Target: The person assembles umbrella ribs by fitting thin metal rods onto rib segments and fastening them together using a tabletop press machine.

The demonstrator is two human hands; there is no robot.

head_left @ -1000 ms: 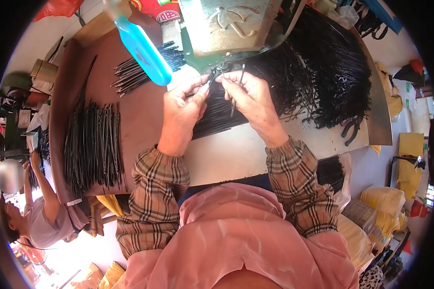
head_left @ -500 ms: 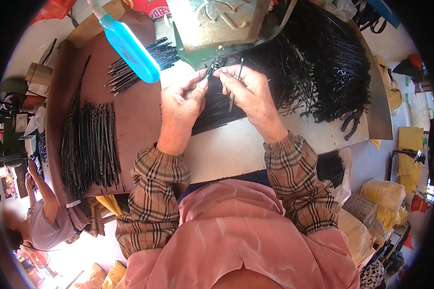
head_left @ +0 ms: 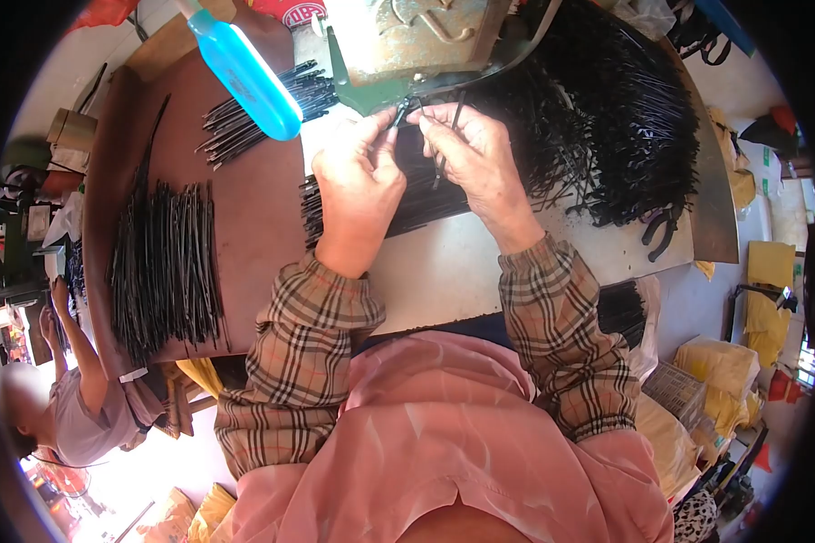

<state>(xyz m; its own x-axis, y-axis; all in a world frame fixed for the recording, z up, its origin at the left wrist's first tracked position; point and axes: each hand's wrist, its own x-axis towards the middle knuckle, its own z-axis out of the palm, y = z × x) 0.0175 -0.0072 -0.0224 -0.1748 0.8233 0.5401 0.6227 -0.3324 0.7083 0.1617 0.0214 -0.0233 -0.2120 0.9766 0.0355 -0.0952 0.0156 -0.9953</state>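
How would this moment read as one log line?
left hand: pinching dark piece | right hand: holding rod | nearby: lamp, rod pile

a loose pink top (head_left: pixel 444 425) covers the torso, softly creased and marked with pale streaks; a small v-shaped notch (head_left: pixel 457 500) sits at its neckline. to the left of the top is the left sleeve cover (head_left: pixel 303 353), to its right the right sleeve cover (head_left: pixel 566 335), both puffy tan plaid with black and cream bands and thin reddish lines. their gathered cuffs (head_left: pixel 522 257) ring the wrists of the bare left hand (head_left: pixel 358 185) and right hand (head_left: pixel 480 163). dark blue cloth (head_left: pixel 493 328) shows just beyond the top's far edge.
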